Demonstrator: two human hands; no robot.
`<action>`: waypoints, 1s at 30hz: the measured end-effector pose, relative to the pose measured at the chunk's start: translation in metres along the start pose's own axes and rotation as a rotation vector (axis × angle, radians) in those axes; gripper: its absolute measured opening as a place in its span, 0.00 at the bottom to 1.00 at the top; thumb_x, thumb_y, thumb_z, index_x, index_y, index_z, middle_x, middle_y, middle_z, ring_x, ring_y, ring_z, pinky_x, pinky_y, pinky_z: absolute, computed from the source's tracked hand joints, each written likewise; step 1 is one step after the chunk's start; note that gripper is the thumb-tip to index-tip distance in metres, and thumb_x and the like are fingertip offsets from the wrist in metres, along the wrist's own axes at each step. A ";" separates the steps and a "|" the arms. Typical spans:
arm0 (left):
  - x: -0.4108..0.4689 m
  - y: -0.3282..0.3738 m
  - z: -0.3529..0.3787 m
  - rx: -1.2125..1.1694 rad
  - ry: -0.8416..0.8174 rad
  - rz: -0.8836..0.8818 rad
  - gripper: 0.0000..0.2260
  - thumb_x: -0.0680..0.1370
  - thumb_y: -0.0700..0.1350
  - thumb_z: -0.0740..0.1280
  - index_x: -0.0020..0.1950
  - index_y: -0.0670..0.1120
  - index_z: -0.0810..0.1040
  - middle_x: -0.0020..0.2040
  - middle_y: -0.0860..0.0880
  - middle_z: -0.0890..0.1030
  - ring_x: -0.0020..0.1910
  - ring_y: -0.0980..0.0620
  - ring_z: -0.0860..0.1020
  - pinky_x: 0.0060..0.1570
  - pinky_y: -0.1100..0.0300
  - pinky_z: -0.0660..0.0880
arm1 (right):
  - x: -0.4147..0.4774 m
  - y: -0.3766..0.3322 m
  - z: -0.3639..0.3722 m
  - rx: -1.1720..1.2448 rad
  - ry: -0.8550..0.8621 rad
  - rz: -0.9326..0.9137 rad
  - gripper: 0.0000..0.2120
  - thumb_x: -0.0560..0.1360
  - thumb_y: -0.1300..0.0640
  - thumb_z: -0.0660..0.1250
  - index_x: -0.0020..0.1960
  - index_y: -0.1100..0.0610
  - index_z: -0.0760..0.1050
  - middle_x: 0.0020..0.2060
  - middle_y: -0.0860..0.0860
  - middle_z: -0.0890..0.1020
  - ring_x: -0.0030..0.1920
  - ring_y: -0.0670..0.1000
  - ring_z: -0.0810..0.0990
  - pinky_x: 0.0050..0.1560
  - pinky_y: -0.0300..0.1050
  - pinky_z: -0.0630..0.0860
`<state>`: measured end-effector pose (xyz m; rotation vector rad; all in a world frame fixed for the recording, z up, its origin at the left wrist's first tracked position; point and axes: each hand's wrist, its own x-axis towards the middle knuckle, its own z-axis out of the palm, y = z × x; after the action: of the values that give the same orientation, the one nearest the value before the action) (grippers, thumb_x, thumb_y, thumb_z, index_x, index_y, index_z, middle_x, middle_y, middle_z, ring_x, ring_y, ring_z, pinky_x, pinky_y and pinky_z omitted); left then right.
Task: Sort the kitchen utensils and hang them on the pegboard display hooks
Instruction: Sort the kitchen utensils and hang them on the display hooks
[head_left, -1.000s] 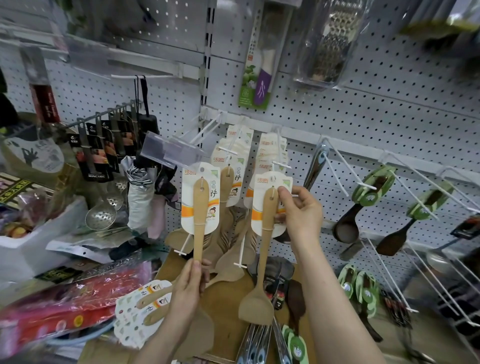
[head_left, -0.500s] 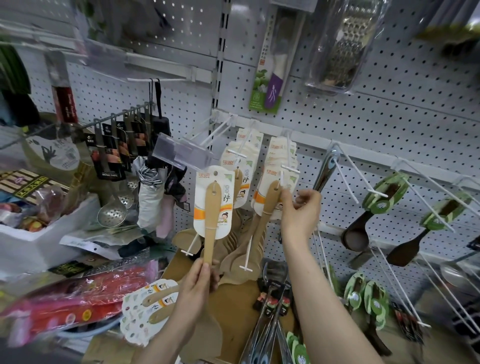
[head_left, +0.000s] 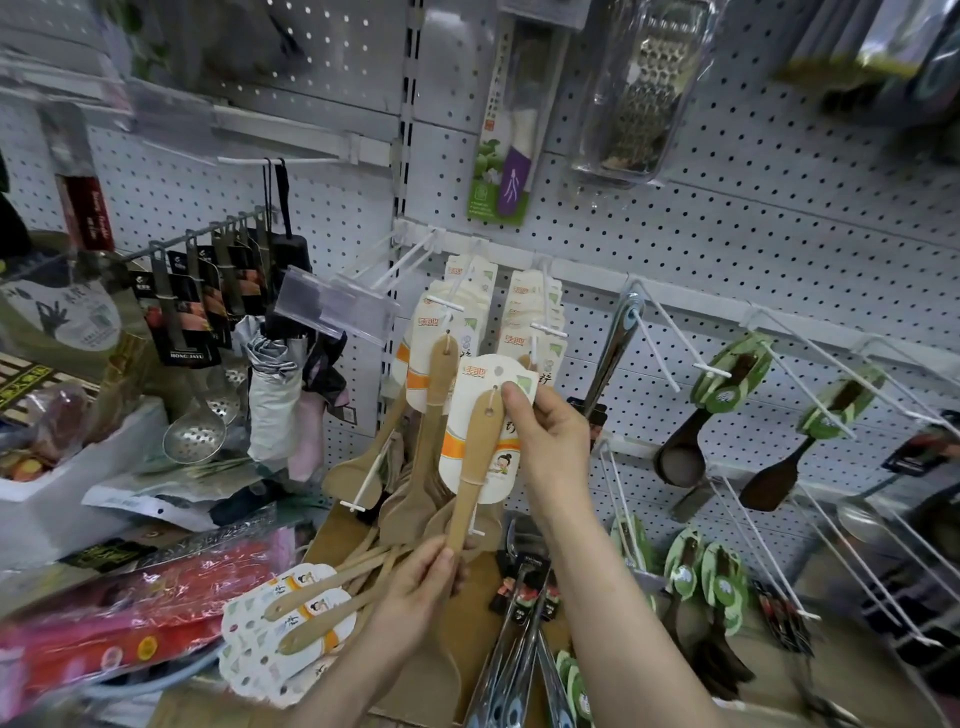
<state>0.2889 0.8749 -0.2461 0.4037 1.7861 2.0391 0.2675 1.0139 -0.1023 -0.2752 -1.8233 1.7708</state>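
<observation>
Our right hand (head_left: 553, 452) pinches the top corner of a backing card (head_left: 480, 374) btwn thumb and forefinger, other fingers curled behind it. The card carries a wooden spatula (head_left: 475, 462), held upright in front of the pegboard (head_left: 727, 234), just below the tip of a white hook (head_left: 548, 328) w/ matching packs on it. Our left hand (head_left: 421, 582) grips the spatula's handle lower down, fingers wrapped round it, and also holds a fan of spare spatulas (head_left: 311, 608) pointing down-left.

Carded spatula (head_left: 475, 457): left hand (head_left: 421, 582), right hand (head_left: 553, 447)
</observation>
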 end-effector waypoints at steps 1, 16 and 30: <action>0.002 0.000 0.001 0.007 -0.019 -0.001 0.10 0.81 0.45 0.59 0.55 0.50 0.80 0.40 0.53 0.80 0.44 0.54 0.78 0.49 0.60 0.75 | 0.001 -0.003 -0.003 0.024 0.021 -0.003 0.04 0.78 0.59 0.69 0.47 0.53 0.82 0.41 0.51 0.87 0.43 0.49 0.85 0.47 0.49 0.81; 0.027 -0.002 0.016 0.108 -0.058 -0.019 0.14 0.81 0.37 0.61 0.60 0.52 0.78 0.51 0.51 0.84 0.52 0.53 0.82 0.55 0.58 0.77 | 0.023 0.004 -0.020 -0.130 0.138 -0.078 0.09 0.79 0.52 0.66 0.42 0.50 0.80 0.37 0.52 0.85 0.39 0.51 0.82 0.48 0.57 0.79; 0.037 -0.008 0.009 0.102 -0.047 -0.044 0.17 0.80 0.37 0.62 0.65 0.53 0.76 0.58 0.56 0.82 0.60 0.57 0.78 0.62 0.57 0.73 | 0.066 0.016 -0.025 -0.334 0.196 -0.185 0.09 0.80 0.51 0.65 0.43 0.52 0.79 0.33 0.46 0.81 0.33 0.46 0.75 0.38 0.47 0.73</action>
<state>0.2611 0.9011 -0.2541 0.4346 1.8590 1.8996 0.2236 1.0706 -0.1017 -0.3818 -1.9263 1.2653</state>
